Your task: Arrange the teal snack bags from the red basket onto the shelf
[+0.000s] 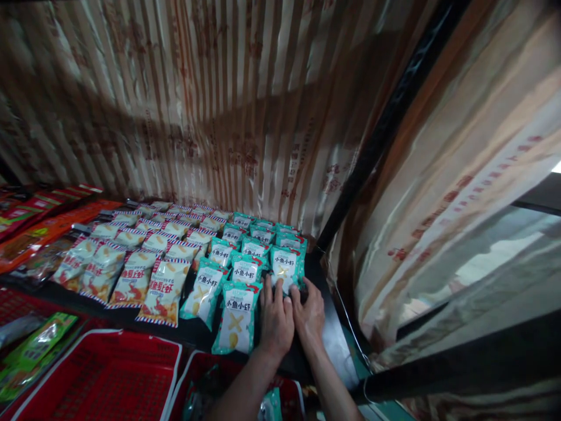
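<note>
A teal and white snack bag (pixel 286 263) leans at the front of the right-hand column of matching bags. My left hand (pixel 277 318) is at its lower left edge, fingers reaching over the bag. At the lower right edge, my right hand (pixel 309 310) is closed with bent fingers against the same bag. Both thumbs are close together near its bottom end, which the hands partly hide. Just left of my left hand lies another teal snack bag (pixel 236 316), and farther left a teal bag (pixel 205 292) heads the neighbouring column.
White and orange snack bags (pixel 162 289) fill rows to the left on the black shelf (pixel 197 333). Red baskets (pixel 118 332) stand below its front edge. A black post (pixel 377 152) slants up at the right, and striped plastic sheeting (pixel 245 105) hangs behind.
</note>
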A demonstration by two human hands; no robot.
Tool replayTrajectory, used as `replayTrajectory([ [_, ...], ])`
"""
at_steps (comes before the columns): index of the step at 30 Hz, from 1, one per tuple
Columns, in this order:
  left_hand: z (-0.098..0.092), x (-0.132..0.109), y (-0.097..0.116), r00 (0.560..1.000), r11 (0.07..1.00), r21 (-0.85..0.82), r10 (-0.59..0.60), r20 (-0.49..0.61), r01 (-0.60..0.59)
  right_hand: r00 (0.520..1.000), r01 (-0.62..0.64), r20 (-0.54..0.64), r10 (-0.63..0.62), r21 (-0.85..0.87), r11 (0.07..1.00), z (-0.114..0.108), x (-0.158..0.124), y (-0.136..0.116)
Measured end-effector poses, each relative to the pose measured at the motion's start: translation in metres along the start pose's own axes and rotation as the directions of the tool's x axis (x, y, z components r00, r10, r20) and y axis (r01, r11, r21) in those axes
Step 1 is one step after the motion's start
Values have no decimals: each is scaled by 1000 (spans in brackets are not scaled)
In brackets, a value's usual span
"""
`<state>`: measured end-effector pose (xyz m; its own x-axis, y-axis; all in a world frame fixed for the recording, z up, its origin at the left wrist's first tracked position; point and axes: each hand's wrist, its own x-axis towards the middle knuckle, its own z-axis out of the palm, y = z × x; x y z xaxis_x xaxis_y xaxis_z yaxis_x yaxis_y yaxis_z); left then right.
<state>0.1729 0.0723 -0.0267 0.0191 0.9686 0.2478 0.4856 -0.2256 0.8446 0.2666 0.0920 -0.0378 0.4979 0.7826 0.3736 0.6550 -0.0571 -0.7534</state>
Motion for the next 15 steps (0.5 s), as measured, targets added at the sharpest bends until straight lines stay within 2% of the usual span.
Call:
replayTrajectory([
  [3, 5, -1, 0, 1000, 1000, 13, -5, -18, 6, 999, -18, -36, 18, -1, 1000, -2, 6, 5],
  [8, 9, 0, 1, 999, 998, 69, 11, -31, -9, 988, -120, 110, 113, 65, 991, -2, 14, 2],
  [11, 8, 0, 2, 1000, 997, 77, 6, -30, -4, 984, -109, 146, 100, 55, 993, -2, 16, -1],
  [15, 8, 0, 3, 1000, 999, 49, -2, -29, 3, 988, -96, 123, 92, 27, 995, 1, 21, 0],
])
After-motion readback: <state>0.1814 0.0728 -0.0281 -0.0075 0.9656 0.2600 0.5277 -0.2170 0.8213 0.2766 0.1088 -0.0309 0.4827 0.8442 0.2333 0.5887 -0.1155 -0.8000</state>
